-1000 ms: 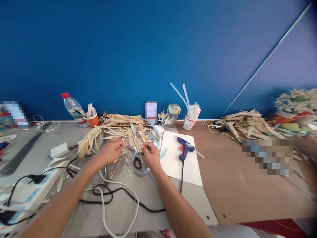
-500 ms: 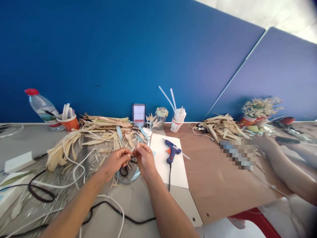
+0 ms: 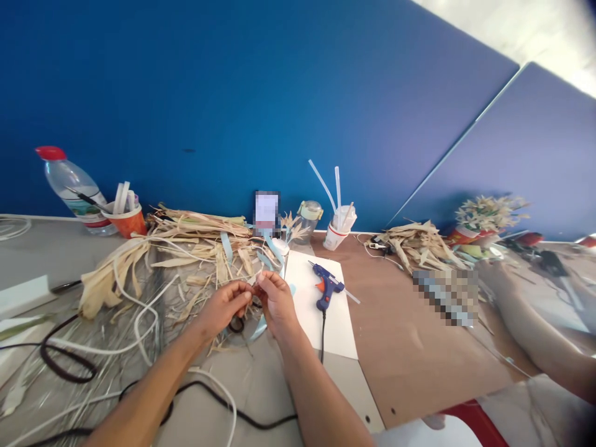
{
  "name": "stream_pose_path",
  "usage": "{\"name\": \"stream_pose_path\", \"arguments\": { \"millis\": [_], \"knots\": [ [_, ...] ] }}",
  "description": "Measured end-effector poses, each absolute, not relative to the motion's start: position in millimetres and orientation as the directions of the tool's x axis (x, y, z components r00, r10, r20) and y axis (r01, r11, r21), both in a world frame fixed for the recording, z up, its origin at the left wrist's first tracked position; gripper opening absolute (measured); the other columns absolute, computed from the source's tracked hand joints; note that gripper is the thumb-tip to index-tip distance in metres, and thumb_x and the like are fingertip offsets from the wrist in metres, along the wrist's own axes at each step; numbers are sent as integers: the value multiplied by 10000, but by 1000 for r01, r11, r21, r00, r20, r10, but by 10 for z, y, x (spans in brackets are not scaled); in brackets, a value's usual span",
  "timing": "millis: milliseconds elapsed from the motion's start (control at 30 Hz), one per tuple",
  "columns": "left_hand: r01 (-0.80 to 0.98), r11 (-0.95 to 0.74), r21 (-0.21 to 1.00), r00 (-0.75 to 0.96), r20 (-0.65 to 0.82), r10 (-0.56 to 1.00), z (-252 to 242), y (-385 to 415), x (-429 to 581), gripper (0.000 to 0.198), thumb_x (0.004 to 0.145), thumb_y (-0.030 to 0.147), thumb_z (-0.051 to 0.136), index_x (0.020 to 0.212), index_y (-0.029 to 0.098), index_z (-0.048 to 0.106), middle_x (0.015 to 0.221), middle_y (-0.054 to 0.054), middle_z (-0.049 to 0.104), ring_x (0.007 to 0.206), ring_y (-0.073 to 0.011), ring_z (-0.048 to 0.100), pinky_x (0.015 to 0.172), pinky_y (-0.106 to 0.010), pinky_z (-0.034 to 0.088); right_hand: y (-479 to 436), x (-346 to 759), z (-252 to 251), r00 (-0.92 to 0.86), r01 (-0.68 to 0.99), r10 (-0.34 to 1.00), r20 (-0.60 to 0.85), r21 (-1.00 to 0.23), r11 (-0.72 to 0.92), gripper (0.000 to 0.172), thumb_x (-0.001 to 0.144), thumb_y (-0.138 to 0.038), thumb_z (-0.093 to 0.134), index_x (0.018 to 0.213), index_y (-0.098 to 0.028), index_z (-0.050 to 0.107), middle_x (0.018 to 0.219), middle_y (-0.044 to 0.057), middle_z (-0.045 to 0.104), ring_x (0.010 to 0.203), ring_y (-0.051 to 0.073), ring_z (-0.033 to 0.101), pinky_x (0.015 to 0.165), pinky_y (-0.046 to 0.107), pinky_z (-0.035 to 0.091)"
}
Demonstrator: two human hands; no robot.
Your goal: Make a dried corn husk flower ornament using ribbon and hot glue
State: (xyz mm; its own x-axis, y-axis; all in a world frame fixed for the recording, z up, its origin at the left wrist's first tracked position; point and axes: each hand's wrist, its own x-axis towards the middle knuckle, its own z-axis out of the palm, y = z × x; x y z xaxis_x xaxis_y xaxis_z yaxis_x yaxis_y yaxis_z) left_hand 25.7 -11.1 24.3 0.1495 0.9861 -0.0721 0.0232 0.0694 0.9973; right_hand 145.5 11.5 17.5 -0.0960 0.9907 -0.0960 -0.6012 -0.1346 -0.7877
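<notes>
My left hand and my right hand meet above the littered middle of the table, fingertips almost touching. Both are closed in a pinch. A small pale tip shows at the right fingers, but what they hold is too small to make out. Dried corn husks and shreds lie behind and left of my hands, with light blue strips among them. Just past my fingers stands a husk flower. Right of my right hand, a blue glue gun rests on a white sheet.
White cables and a black cord cross the left side. A bottle, an orange cup, a blurred-out phone, a jar and a white cup line the partition. Another person's arm reaches in at right.
The view has shifted slightly. My hands stay together in nearly the same pinch, the left fingers slightly closer to the right. At right, the other person's farther hand area now shows a dark-headed tool.
</notes>
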Motion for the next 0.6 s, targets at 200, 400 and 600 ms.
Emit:
{"name": "stream_pose_path", "arguments": {
  "millis": [200,400,600],
  "knots": [
    [-34,68,997,130,-63,990,152,-119,225,261,719,410,639,783,162,588,569,51,500,459,-79,385,466,-219,292,94,1426,158,-86,-586,988,-130,-795,-156,193,603,-287,728,646,-183,571,555,-54,528,517,89,463,527,224,385],
    [-182,96,979,79,-83,993,81,-110,199,245,737,388,638,770,159,558,649,34,548,426,-40,341,434,-200,234,83,1442,145,-142,-620,980,-138,-760,-197,190,623,-287,742,658,-173,594,533,-46,552,498,84,481,530,216,393],
    [-274,137,952,99,-114,989,104,-121,239,291,744,399,644,867,140,599,627,47,482,457,-45,353,452,-196,237,42,1385,141,-137,-610,978,-158,-764,-209,173,594,-273,754,648,-178,620,601,-23,609,518,97,492,529,232,410]
  ]
}}
